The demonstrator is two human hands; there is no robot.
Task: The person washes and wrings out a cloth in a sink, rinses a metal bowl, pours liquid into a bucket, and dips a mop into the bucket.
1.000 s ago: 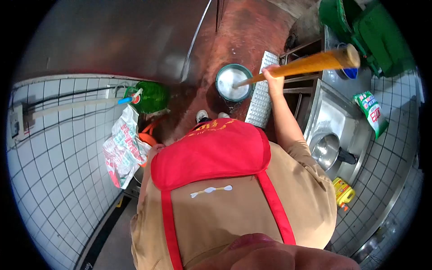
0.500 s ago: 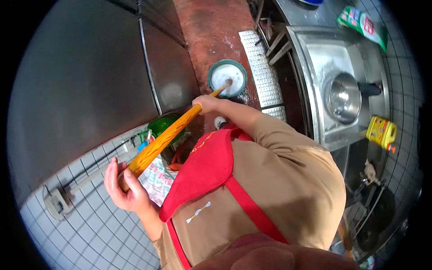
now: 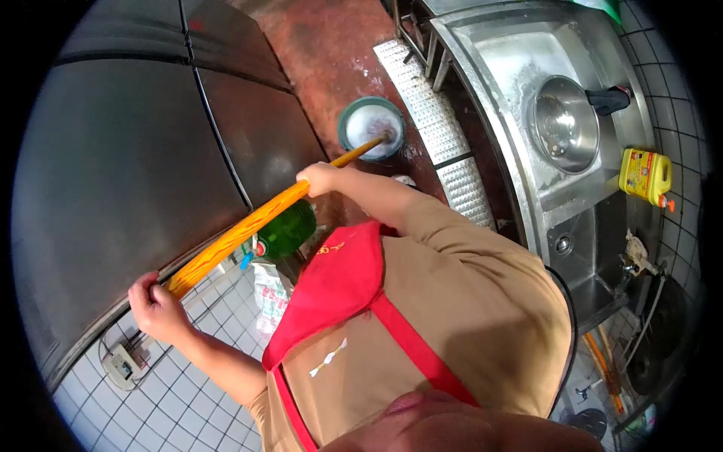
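A long yellow-orange wooden pole [image 3: 241,232] runs diagonally from the left down into a round green basin [image 3: 345,134] of foamy white water on the floor. Near the pole's thick upper end, my left hand [image 3: 154,303] is wrapped round it. My right hand [image 3: 318,179] grips the pole further along, towards the basin. The pole's far tip sits in the foam, where a dark, frayed end shows only in part.
To the right, a steel sink [image 3: 520,166] holds a metal pan [image 3: 566,128]; a yellow bottle [image 3: 645,175] stands beside it. A perforated metal strip [image 3: 433,113] lies on the floor. Steel doors [image 3: 128,173] rise at the left, near a green bottle [image 3: 290,230].
My left hand has come up from beside the apron, and its fingers have closed on the pole's upper end. The pole has swung from right to left, and the view has turned.
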